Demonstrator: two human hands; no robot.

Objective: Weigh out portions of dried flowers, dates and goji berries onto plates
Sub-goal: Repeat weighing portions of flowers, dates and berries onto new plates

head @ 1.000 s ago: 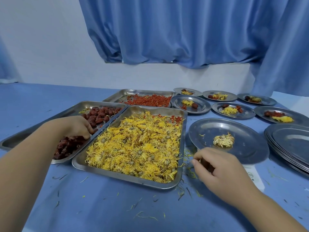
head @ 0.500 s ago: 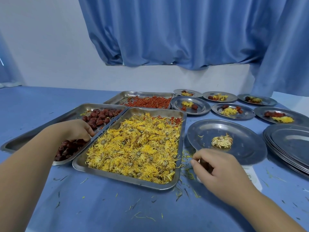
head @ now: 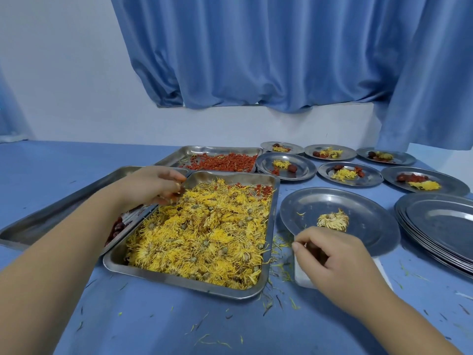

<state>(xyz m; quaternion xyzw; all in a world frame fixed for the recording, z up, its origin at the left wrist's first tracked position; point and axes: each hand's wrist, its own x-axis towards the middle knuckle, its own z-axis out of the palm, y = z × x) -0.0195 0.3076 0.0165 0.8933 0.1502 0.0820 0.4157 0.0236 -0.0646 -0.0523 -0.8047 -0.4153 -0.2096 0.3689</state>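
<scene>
A steel tray [head: 184,280] heaped with yellow dried flowers [head: 204,231] lies in front of me. Left of it is a tray [head: 38,221] of dark red dates [head: 117,228], and behind it a tray [head: 220,149] of goji berries [head: 222,163]. My left hand [head: 151,185] hovers over the seam between the date and flower trays, its bunched fingers holding something small and blurred, apparently dates. My right hand [head: 332,262] rests on a white scale [head: 303,278] with its fingers loosely curled. The plate [head: 368,226] on the scale holds one flower clump [head: 332,221].
Several plates [head: 350,174] holding flowers, dates and goji stand at the back right. A stack of bare plates [head: 440,226] sits at the right edge. Loose petals litter the blue tablecloth [head: 153,324]. A blue curtain [head: 256,60] hangs behind.
My left hand has lifted out of the date tray and moved right and away from me, toward the flower tray's far left corner. My right hand has stayed on the scale.
</scene>
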